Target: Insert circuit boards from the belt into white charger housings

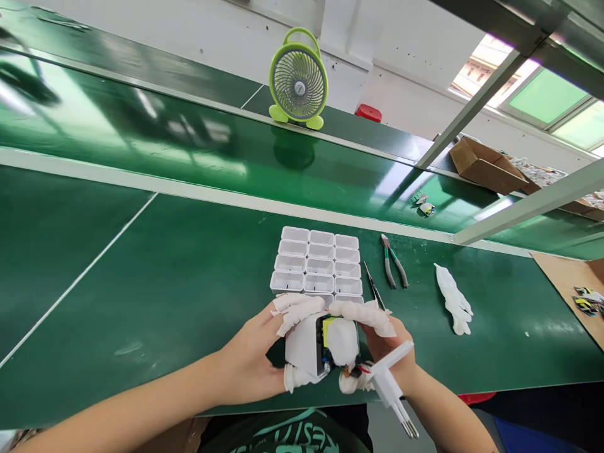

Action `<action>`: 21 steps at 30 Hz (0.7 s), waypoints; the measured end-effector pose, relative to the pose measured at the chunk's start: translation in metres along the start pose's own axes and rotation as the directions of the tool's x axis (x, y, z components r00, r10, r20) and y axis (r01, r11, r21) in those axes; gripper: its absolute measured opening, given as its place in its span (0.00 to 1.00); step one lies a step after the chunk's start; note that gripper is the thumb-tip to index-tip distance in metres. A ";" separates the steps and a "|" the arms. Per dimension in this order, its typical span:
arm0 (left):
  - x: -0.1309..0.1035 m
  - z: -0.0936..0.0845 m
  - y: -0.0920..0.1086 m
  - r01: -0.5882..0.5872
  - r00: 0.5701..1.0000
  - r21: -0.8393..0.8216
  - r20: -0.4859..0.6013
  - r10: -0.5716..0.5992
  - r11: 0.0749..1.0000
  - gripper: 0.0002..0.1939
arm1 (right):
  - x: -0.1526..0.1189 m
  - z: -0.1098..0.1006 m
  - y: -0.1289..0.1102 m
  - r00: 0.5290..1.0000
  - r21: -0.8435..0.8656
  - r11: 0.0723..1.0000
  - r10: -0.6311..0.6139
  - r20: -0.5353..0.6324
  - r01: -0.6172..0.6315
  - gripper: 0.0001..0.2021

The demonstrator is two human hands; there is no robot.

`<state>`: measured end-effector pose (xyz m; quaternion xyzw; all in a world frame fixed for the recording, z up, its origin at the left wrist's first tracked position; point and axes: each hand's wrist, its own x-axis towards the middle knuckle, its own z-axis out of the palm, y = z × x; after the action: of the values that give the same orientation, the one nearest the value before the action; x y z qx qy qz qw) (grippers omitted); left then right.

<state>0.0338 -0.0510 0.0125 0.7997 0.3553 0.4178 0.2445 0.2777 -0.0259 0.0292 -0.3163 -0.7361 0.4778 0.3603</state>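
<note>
Gripped between both hands, a white plastic housing [301,347] and the circuit board [325,336] at its open side are held low over the near edge of the green workbench [165,302]. The left hand [259,352] clasps the housing, fingers over its top and thumb beneath; the right hand [384,333] curls its fingers along the board's upper edge, with its thumb below. White finger cots cover the fingertips of both hands. On the board sit a yellow part and a large white lump. Near the right thumb, beside a short red wire, a white two-pin plug [389,384] hangs tilted, its pins pointing down and to the right.

Just beyond the fingers lies a white compartment tray [321,268], three bins wide, its nearest row partly hidden by the hands. To its right are tweezers [372,284], then diagonal cutters [392,261] with handles spread, and farther right a white glove [453,299] lying flat. A cardboard box [557,283] at the right edge holds more circuit boards. Behind the pale rail, another plug assembly [425,205] rests on green surface, and a lime-green fan [299,85] stands farther back.
</note>
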 end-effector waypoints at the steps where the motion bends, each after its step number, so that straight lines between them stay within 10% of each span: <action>1: 0.001 -0.001 0.001 -0.009 1.000 0.010 0.008 0.009 1.000 0.36 | 0.000 0.000 0.000 1.000 0.006 1.000 0.004 -0.004 -0.004 0.39; 21: 0.000 -0.001 0.003 -0.001 1.000 0.038 -0.014 0.002 0.999 0.34 | 0.004 0.003 0.002 0.983 -0.078 0.981 -0.179 -0.040 0.176 0.43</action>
<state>0.0342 -0.0525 0.0154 0.8014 0.3642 0.4170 0.2262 0.2733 -0.0237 0.0273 -0.2738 -0.7699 0.4085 0.4066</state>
